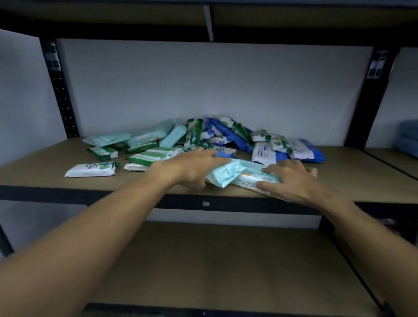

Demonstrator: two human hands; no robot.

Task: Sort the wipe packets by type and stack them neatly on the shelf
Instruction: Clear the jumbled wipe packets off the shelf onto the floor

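- Now mid-sort: teal packets (246, 167) lie at front edge of shelf (354, 180), just in front of mixed pile (220, 136).
- left hand (194, 168) grip: fingers over, thumb under one packet end; right hand (287, 182) spread flat on top, pressing.
- Next, prob.: square the edges, then pull more teal pkts from pile.

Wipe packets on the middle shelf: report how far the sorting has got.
Done: nothing stacked yet. In hand: the left hand grips and the right hand rests on pale teal packets at the front edge of the shelf. Left: the mixed pile of teal, green-and-white and blue packets behind, plus loose green-and-white packets to its left.
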